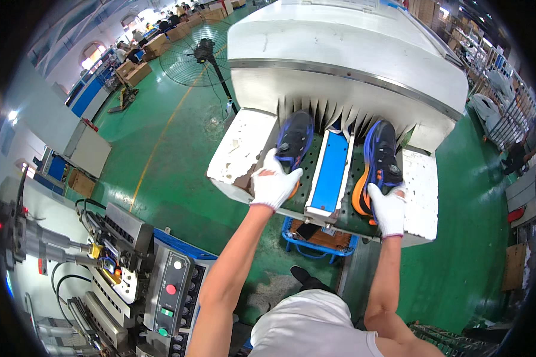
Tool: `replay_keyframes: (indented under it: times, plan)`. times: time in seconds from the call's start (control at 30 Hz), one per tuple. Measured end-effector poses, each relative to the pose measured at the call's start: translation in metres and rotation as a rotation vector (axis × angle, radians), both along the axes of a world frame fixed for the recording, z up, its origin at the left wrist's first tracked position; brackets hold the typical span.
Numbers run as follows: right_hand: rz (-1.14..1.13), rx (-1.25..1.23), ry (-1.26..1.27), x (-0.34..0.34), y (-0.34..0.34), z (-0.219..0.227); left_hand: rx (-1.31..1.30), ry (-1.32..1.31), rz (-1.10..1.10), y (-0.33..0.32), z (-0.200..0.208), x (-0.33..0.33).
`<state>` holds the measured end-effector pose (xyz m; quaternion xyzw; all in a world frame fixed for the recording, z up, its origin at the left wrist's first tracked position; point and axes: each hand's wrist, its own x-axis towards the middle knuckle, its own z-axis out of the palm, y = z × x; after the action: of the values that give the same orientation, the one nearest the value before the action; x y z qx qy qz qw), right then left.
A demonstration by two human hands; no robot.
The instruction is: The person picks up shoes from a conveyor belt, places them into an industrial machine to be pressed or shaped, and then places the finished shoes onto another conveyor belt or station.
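Shoes (386, 152) number two, left hand (273, 184) gripping one, right hand (389, 209) the other, one blue strip (330, 172) between.

We see the left sneaker (294, 141) and right sneaker (386, 156) on either side of the central divider (332, 169), before the strip curtain (323, 110) of the machine (351, 88). Our left hand (274, 183) is at one heel, our right hand (389, 208) at the other. The pedestal fan (205, 50) and control panel (169, 294) stand to our left.
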<state>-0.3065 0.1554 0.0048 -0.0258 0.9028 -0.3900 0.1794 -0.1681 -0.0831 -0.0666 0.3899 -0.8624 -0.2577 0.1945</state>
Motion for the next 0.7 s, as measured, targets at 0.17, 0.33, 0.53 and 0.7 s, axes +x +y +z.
replay_keyframes:
  times: [0.17, 0.33, 0.53, 0.7]
  plan:
    - [0.101, 0.126, 0.438, -0.095, -0.054, -0.07, -0.192, -0.082, 0.01, -0.061, -0.027, -0.108]
    - [0.072, 0.258, 0.505, -0.198, -0.084, -0.062, -0.061, -0.024, -0.136, -0.073, -0.001, -0.18]
    - [0.491, -0.519, 0.844, 0.032, -0.141, -0.035, 0.308, 0.514, -0.064, 0.017, -0.021, 0.095]
    - [1.392, -0.31, -0.692, 0.234, -0.132, -0.137, 0.44, -0.203, 0.691, 0.19, -0.126, 0.428]
